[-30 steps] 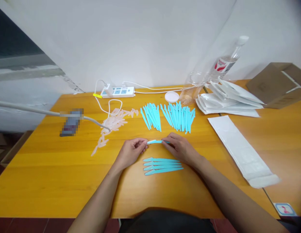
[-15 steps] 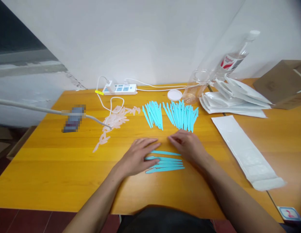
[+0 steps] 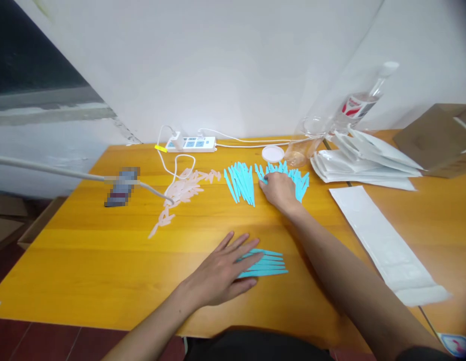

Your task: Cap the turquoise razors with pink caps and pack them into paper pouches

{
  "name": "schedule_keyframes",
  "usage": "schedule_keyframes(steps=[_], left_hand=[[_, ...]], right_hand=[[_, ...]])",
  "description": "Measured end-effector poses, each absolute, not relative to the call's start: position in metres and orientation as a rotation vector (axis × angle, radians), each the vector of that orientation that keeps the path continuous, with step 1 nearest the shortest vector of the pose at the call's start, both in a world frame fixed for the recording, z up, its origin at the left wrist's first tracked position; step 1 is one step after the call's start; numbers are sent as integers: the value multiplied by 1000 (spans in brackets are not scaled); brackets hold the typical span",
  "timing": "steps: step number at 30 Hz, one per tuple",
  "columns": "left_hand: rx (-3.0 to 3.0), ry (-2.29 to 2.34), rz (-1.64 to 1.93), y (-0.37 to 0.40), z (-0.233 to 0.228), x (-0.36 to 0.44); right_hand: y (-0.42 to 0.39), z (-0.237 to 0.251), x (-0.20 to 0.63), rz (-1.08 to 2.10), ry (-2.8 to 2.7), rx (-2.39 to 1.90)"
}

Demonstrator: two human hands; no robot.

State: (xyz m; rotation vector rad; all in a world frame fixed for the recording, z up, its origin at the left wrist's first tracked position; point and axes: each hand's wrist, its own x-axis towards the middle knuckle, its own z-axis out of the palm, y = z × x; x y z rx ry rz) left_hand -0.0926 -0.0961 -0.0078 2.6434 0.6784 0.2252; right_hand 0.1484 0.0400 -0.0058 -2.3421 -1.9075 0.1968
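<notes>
A yellow wooden bench (image 3: 86, 240) stands against a white wall. Near its front edge, the left hand (image 3: 221, 273) lies flat with fingers spread on the left ends of a row of about five blue sticks (image 3: 268, 264), gripping none. Beyond that row, the right hand (image 3: 278, 189) rests on the right one (image 3: 298, 181) of two blue stick heaps; its grip I cannot tell, while the left heap (image 3: 240, 183) lies just beside it.

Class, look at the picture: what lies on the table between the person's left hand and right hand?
Head view: only bare wooden table lies between the left hand and right hand.
</notes>
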Motion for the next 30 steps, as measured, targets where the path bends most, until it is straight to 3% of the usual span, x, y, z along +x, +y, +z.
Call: schedule_keyframes(steps=[7,12,20,24,30], left_hand=[[2556,1376,648,-19,-8,-157],[2636,1678,469,31,-9,-186],[2749,1558,303,52,-2,-173],[2656,1477,312,58,-3,-176],[2547,1414,264,61,-3,-175]], right_hand=[[45,-3,142,192,-1938,-2320],[50,0,140,198,-1934,-2306],[39,16,153,196,-1876,-2221],[12,22,170,417,-1856,-1911],[-39,10,179,1131,-1868,-1520]])
